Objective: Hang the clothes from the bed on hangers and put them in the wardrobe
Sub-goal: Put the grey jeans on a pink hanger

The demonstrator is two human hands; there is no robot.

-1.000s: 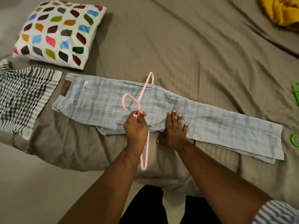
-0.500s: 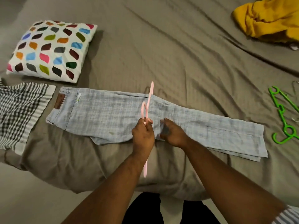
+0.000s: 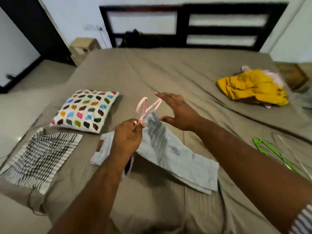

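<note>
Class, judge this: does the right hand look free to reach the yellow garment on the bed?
Probably yes: the right hand is open and empty, and only bare sheet lies between it and the yellow garment.

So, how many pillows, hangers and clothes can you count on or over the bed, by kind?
Pillows: 1, patterned pillow
Hangers: 2, pink hanger in the left hand, green hanger; a blurred pale outline beside it is left out
Clothes: 3, pale blue trousers, checked cloth, yellow garment; pale pink fabric behind it is left out
Total: 6
</note>
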